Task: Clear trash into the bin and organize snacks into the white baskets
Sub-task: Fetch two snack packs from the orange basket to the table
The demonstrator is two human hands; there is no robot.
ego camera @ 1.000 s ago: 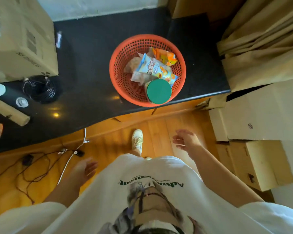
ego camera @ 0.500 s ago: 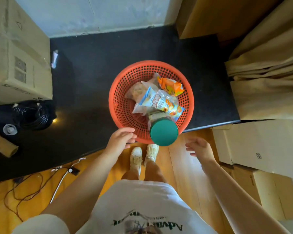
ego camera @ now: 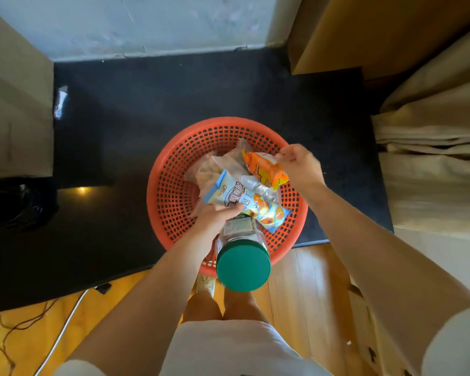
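An orange perforated basket (ego camera: 174, 185) sits on the black platform (ego camera: 174, 99) in front of me. Inside it lie a blue-and-white snack bag (ego camera: 244, 202), an orange snack packet (ego camera: 263, 169), a clear bag of brown snacks (ego camera: 215, 166) and a clear jar with a green lid (ego camera: 243, 264) leaning against the near rim. My left hand (ego camera: 215, 215) grips the lower edge of the blue-and-white bag. My right hand (ego camera: 299, 164) pinches the right end of the orange packet.
A cardboard box (ego camera: 14, 104) stands on the left and more boxes (ego camera: 391, 31) on the right, with beige curtains (ego camera: 432, 158) beside them. Black cables (ego camera: 19, 204) lie coiled at the left; wires (ego camera: 65, 321) trail on the wooden floor.
I stepped closer to the basket. Both hands went from empty at the basket's rim into the basket; the left took hold of the blue-and-white bag and the right the orange packet.
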